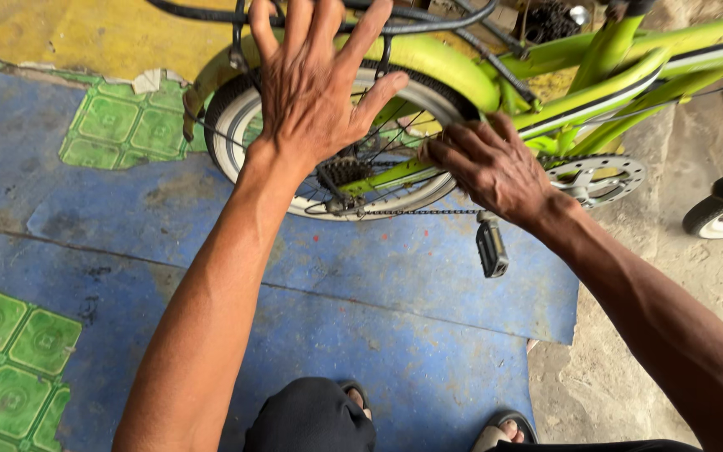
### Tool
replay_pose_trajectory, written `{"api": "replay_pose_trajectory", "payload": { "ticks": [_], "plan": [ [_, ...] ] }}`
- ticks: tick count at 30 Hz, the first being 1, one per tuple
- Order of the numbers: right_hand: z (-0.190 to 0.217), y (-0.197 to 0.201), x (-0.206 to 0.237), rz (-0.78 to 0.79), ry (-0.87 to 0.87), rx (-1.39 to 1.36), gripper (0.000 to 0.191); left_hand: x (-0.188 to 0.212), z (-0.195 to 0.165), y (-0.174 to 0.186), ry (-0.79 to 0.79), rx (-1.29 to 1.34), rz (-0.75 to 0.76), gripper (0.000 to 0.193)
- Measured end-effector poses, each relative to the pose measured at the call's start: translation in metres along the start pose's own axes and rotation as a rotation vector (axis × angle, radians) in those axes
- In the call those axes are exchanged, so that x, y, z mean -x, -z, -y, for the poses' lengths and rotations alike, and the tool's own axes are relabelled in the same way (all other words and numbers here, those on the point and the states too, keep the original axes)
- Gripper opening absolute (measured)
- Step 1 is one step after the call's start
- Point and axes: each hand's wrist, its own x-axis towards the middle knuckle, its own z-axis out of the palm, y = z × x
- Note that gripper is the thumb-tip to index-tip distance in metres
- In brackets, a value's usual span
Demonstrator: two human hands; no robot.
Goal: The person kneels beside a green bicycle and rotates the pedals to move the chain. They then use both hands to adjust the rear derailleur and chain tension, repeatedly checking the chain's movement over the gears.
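- Head view: the left hand (315,88) is stretched forward, fingers spread wide, palm down over the rear wheel (253,125) of a green bicycle (596,88).
- The right hand (491,167) reaches in from the right, fingers curled close together at the wheel's spokes, just above the chain (420,212).
- A pedal (491,247) hangs below that wrist, over a blue mat (395,293).

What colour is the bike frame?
Bright lime green, seen best in the head view: the frame runs beside the right hand.
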Motion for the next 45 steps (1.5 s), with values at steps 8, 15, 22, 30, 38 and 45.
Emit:
{"api": "replay_pose_trajectory", "payload": {
  "ticks": [8, 15, 22, 30, 38, 45],
  "plan": [
    [0.004, 0.013, 0.003, -0.297, -0.546, -0.399, 0.029, 0.009, 0.006, 0.000, -0.030, 0.042, -0.124, 0.057],
    [0.024, -0.037, -0.057, -0.473, -0.719, -0.262, 0.034, 0.017, 0.022, 0.005, 0.031, 0.178, -0.106, 0.038],
    [0.024, -0.030, -0.120, -0.325, -0.603, -0.318, 0.033, 0.016, 0.042, 0.014, 0.064, 0.172, -0.188, 0.033],
    [0.017, -0.025, -0.146, -0.177, -0.381, -0.140, 0.041, 0.019, 0.031, 0.022, 0.108, 0.154, -0.195, 0.034],
    [-0.002, -0.020, -0.079, -0.262, -0.760, -0.264, 0.044, 0.021, 0.034, 0.027, 0.066, 0.113, -0.160, 0.034],
    [0.001, -0.026, -0.050, -0.003, -0.935, -0.259, 0.060, 0.017, 0.032, 0.025, 0.064, 0.086, -0.163, 0.037]
  ]
}}
